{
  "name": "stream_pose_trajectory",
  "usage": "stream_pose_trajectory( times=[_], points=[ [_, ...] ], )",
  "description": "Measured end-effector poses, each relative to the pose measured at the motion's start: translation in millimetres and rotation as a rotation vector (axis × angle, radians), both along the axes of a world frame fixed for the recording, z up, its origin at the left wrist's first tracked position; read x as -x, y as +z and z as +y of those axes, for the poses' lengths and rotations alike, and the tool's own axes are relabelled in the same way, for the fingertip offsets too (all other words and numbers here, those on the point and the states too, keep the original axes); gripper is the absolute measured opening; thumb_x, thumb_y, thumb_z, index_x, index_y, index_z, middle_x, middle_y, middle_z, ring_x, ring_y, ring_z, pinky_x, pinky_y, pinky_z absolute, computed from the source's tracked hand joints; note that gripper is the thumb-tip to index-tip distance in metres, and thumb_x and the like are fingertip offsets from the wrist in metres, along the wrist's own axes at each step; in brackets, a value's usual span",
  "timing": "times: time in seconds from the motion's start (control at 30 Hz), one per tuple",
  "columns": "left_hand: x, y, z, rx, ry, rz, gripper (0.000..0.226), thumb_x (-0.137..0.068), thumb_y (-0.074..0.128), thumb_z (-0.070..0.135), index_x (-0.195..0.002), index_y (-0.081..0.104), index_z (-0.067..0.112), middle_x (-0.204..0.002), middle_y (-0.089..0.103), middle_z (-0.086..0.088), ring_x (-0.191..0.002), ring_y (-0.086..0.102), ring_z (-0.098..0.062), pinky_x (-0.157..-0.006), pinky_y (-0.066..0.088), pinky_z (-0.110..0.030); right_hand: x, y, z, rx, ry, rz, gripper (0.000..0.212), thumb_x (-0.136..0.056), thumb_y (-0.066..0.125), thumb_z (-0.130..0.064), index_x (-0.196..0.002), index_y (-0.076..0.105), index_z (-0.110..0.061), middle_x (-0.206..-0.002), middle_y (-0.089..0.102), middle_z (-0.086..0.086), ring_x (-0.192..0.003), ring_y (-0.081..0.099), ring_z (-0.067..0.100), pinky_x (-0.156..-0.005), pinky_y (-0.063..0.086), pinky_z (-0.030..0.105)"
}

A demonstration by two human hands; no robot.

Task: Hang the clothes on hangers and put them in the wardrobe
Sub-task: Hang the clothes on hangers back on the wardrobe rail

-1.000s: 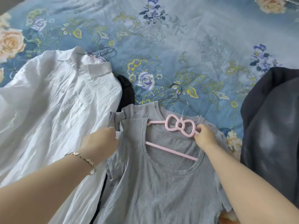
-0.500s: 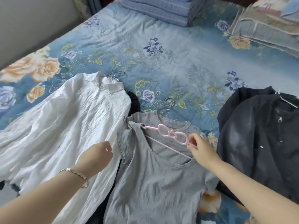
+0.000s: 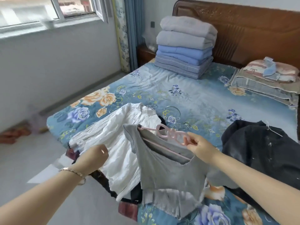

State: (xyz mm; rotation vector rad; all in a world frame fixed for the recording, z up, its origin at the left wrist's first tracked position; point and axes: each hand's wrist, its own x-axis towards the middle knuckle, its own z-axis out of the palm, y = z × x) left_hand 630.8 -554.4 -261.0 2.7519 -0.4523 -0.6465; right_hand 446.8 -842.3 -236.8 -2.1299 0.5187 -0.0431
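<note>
Far left, our left hand (image 3: 93, 155) is curled up at the edge of the white shirt (image 3: 123, 143), and honestly we can't tell if it's got fabric or nothing. Next over, the grey top (image 3: 165, 168) hangs partly lifted off the bed (image 3: 194, 98) on the pink hanger (image 3: 170, 133), which is threaded through the neck so the shoulders carry it. Our right hand (image 3: 199, 145) pinches the hanger's bow end, we'd guess for carrying it off to the wardrobe. The dark garment (image 3: 263, 146) lies far right.
</note>
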Motion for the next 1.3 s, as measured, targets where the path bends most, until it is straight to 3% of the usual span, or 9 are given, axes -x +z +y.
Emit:
stream_pose_trajectory(
  times=[0.13,0.23,0.37,0.53,0.63,0.9,1.0,1.07,1.3],
  points=[
    [31,35,89,0.107,0.214,-0.003,0.014,-0.086,0.05,0.013,-0.077,0.062,0.014,-0.086,0.069,-0.012,-0.08,0.066,-0.029,-0.068,0.05,-0.031,-12,45,64,0.0,0.198,-0.094,0.033,-0.09,0.054,-0.019,-0.06,0.048,-0.032,-0.054,0.037,-0.014,-0.058,0.031,0.004,-0.061,0.027,0.023],
    [62,54,150,0.132,0.399,-0.021,0.015,-0.083,0.05,0.012,-0.073,0.059,0.019,-0.088,0.069,-0.01,-0.084,0.067,-0.028,-0.074,0.051,-0.03,-26,73,108,0.017,0.369,-0.167,0.04,-0.093,0.053,-0.014,-0.059,0.053,-0.035,-0.054,0.037,-0.014,-0.056,0.032,0.002,-0.059,0.027,0.018],
    [122,70,213,0.132,0.695,-0.083,0.016,-0.084,0.049,0.011,-0.079,0.061,0.02,-0.093,0.069,-0.006,-0.084,0.067,-0.025,-0.07,0.049,-0.027,-47,106,162,0.022,0.638,-0.246,0.026,-0.092,0.053,-0.01,-0.067,0.05,-0.019,-0.059,0.039,-0.012,-0.058,0.033,0.003,-0.058,0.028,0.015],
    [232,88,273,0.13,1.053,-0.131,0.008,-0.086,0.052,0.016,-0.085,0.059,0.018,-0.097,0.069,-0.009,-0.091,0.066,-0.026,-0.08,0.05,-0.029,-47,135,248,0.083,0.96,-0.326,0.036,-0.093,0.052,-0.014,-0.061,0.042,-0.028,-0.054,0.04,-0.011,-0.052,0.031,0.005,-0.054,0.029,0.018],
    [311,106,306,0.031,1.191,-0.149,0.018,-0.087,0.048,0.016,-0.093,0.065,0.012,-0.096,0.07,-0.008,-0.09,0.066,-0.023,-0.072,0.048,-0.026,-30,154,311,0.083,1.135,-0.337,0.035,-0.091,0.052,-0.013,-0.062,0.046,-0.03,-0.054,0.043,-0.011,-0.052,0.034,0.005,-0.053,0.03,0.018],
    [532,149,370,0.007,1.705,-0.275,0.017,-0.087,0.05,0.012,-0.089,0.066,0.012,-0.098,0.071,-0.012,-0.093,0.066,-0.027,-0.076,0.049,-0.027,85,209,493,0.121,1.666,-0.274,0.015,-0.095,0.042,-0.012,-0.094,0.049,-0.026,-0.071,0.048,-0.006,-0.056,0.041,0.012,-0.049,0.033,0.021],
    [610,159,384,0.001,1.878,-0.344,0.015,-0.085,0.048,0.011,-0.075,0.06,0.016,-0.091,0.071,-0.011,-0.081,0.064,-0.024,-0.069,0.047,-0.026,141,225,555,0.156,1.808,-0.34,0.017,-0.095,0.042,-0.011,-0.105,0.051,-0.021,-0.078,0.053,-0.001,-0.056,0.041,0.012,-0.047,0.031,0.019],
    [658,161,393,0.012,1.99,-0.393,0.016,-0.083,0.046,0.011,-0.071,0.055,0.017,-0.084,0.071,-0.008,-0.07,0.06,-0.022,-0.059,0.043,-0.025,179,234,593,0.123,1.877,-0.346,0.015,-0.094,0.042,-0.01,-0.103,0.05,-0.02,-0.077,0.052,-0.001,-0.058,0.041,0.012,-0.048,0.031,0.021],
    [794,194,434,-0.017,2.207,-0.456,0.029,-0.085,0.047,0.009,-0.056,0.045,0.013,-0.063,0.056,-0.009,-0.061,0.055,-0.023,-0.055,0.037,-0.025,314,269,726,-0.094,1.961,-0.336,0.019,-0.088,0.042,0.001,-0.087,0.047,-0.018,-0.081,0.049,0.003,-0.073,0.047,0.02,-0.052,0.032,0.024]
  ],
)
